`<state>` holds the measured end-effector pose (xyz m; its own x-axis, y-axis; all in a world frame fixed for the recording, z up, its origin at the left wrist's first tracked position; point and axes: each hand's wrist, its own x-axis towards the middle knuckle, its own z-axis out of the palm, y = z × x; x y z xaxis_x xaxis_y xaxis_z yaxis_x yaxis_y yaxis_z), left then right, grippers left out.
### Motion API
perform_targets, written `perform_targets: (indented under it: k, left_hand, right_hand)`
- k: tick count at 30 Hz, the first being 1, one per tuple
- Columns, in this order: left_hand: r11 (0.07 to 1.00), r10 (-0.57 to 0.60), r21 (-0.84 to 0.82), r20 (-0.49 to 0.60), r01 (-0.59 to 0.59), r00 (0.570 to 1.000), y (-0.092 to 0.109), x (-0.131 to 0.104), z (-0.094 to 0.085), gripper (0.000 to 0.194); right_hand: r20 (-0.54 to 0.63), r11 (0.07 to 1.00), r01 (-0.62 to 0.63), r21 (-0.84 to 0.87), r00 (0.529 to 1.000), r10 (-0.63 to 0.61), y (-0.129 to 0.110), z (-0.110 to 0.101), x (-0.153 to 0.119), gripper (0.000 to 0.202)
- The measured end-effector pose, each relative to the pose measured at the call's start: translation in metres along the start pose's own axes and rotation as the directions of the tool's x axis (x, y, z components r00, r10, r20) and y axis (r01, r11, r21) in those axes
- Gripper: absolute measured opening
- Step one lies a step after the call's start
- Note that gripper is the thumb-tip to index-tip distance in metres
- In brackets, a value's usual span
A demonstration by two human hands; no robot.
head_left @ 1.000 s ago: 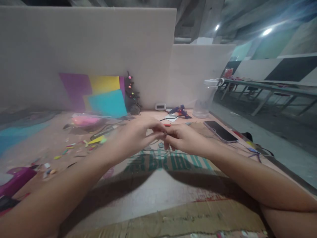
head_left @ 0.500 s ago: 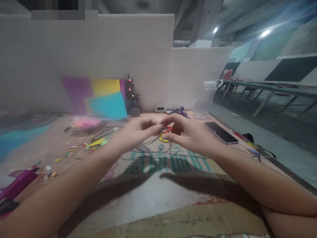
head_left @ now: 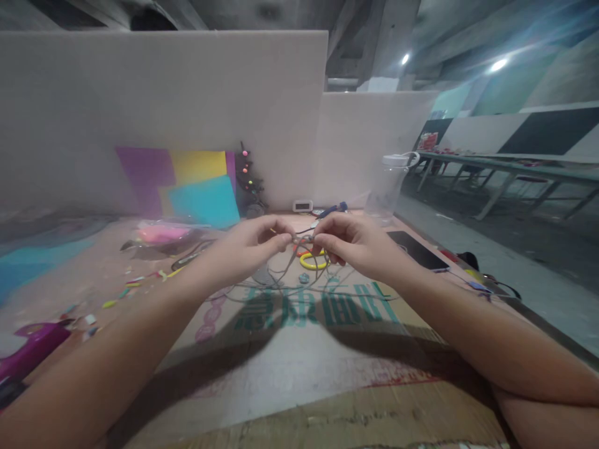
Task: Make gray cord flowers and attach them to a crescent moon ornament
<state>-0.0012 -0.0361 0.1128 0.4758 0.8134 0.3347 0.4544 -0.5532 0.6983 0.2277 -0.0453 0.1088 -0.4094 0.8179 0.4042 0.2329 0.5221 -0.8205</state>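
A thin grey cord [head_left: 303,239] is stretched between my two hands above the cardboard. Thumb and fingertips of my left hand [head_left: 266,240] pinch it on one side. My right hand [head_left: 344,237] pinches it on the other, a short gap away. Loops of the cord hang below and spread across the printed cardboard [head_left: 281,355]. Just beneath the hands are the yellow handle loop [head_left: 312,260] of what may be scissors and a small bluish-grey piece [head_left: 304,279]. Whether the cord is knotted between my fingers is too small to tell.
Behind stand a small clock [head_left: 302,206], a clear bottle [head_left: 386,190] and coloured sheets [head_left: 203,196] against a white partition. A phone [head_left: 416,249] lies right. On the left are a pink-filled plastic bag [head_left: 163,233], scattered small pieces and a magenta tool [head_left: 37,349].
My hands have drawn slightly apart, pulling the cord between them straighter. More of the yellow loop now shows below.
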Motion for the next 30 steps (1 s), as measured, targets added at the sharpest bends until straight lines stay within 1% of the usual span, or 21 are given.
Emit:
perform_targets:
  k: [2, 4, 5, 8, 9, 11, 13, 15, 18, 20, 22, 23, 24, 25, 26, 28, 29, 30]
  left_hand:
    - [1.000, 0.024, 0.008, -0.094, -0.023, 0.995, 0.005, -0.002, 0.002, 0.033]
    - [0.996, 0.063, 0.073, -0.151, -0.053, 0.987, 0.010, -0.005, 0.005, 0.035]
    - [0.991, 0.092, 0.114, -0.148, -0.076, 0.985, 0.013, -0.006, 0.006, 0.034]
    - [0.969, 0.175, 0.191, -0.091, -0.156, 0.980, 0.018, -0.007, 0.012, 0.026]
    - [0.966, 0.188, 0.196, -0.082, -0.169, 0.979, 0.019, -0.006, 0.013, 0.024]
    - [0.970, 0.170, 0.186, -0.071, -0.155, 0.983, 0.017, -0.005, 0.014, 0.025]
    - [0.985, 0.112, 0.134, -0.053, -0.104, 0.992, 0.013, -0.004, 0.013, 0.030]
    - [0.998, 0.048, 0.043, -0.030, -0.046, 0.998, 0.009, -0.002, 0.009, 0.035]
    - [0.993, -0.033, -0.116, -0.045, 0.028, 0.998, 0.005, 0.001, 0.002, 0.037]
    - [0.963, -0.070, -0.264, -0.044, 0.056, 0.997, 0.003, 0.002, -0.001, 0.037]
    - [0.909, -0.073, -0.412, -0.010, 0.062, 0.997, 0.002, 0.003, -0.001, 0.038]
    - [0.890, -0.068, -0.453, -0.005, 0.058, 0.998, 0.002, 0.004, -0.001, 0.037]
    - [0.889, -0.067, -0.456, -0.024, 0.048, 0.997, 0.001, 0.004, -0.001, 0.036]
    - [0.907, -0.067, -0.421, -0.071, 0.031, 0.995, 0.000, 0.005, -0.002, 0.035]
    - [0.937, -0.057, -0.350, -0.145, 0.003, 0.988, -0.001, 0.006, -0.002, 0.038]
    - [0.991, 0.019, -0.123, -0.309, -0.059, 0.951, -0.002, 0.007, -0.004, 0.047]
    - [0.997, 0.079, 0.010, -0.356, -0.081, 0.931, -0.002, 0.007, -0.005, 0.044]
    - [0.987, 0.136, 0.130, -0.373, -0.093, 0.918, -0.001, 0.006, -0.006, 0.034]
  right_hand:
    - [0.005, 1.000, -0.004, 0.003, 1.000, 0.004, 0.000, 0.001, 0.000, 0.013]
    - [0.011, 1.000, -0.012, 0.001, 1.000, 0.012, 0.000, 0.002, -0.001, 0.014]
    - [0.017, 1.000, -0.014, 0.000, 1.000, 0.014, 0.000, 0.003, -0.001, 0.015]
    - [0.042, 1.000, 0.000, 0.020, 0.999, -0.001, 0.001, 0.003, -0.002, 0.019]
    - [0.052, 1.000, 0.004, 0.029, 0.999, -0.006, 0.002, 0.003, -0.002, 0.020]
    - [0.069, 0.999, -0.001, 0.037, 0.998, -0.001, 0.001, 0.003, -0.002, 0.023]
    - [0.064, 1.000, -0.005, 0.026, 0.998, 0.003, -0.001, 0.001, -0.002, 0.025]
    - [0.050, 1.000, 0.006, 0.005, 0.999, -0.006, -0.002, -0.001, -0.002, 0.025]
    - [0.045, 0.999, 0.012, -0.039, 0.999, -0.010, -0.001, -0.003, 0.000, 0.025]
    - [0.049, 0.998, 0.002, -0.069, 0.999, 0.001, 0.001, -0.004, 0.002, 0.024]
    - [0.053, 0.996, -0.012, -0.089, 0.998, 0.016, 0.003, -0.004, 0.003, 0.023]
    - [0.053, 0.996, -0.018, -0.091, 0.998, 0.023, 0.004, -0.004, 0.003, 0.023]
    - [0.050, 0.996, -0.023, -0.089, 0.998, 0.027, 0.004, -0.004, 0.003, 0.024]
    - [0.046, 0.996, -0.026, -0.082, 0.998, 0.030, 0.004, -0.003, 0.003, 0.025]
    - [0.042, 0.997, -0.028, -0.074, 0.999, 0.031, 0.004, -0.003, 0.003, 0.025]
    - [0.042, 0.998, -0.027, -0.051, 0.999, 0.029, 0.002, -0.002, 0.002, 0.027]
    - [0.048, 0.999, -0.028, -0.037, 0.998, 0.030, 0.001, -0.002, 0.002, 0.027]
    - [0.056, 0.999, -0.030, -0.024, 0.998, 0.032, 0.000, -0.002, 0.001, 0.027]
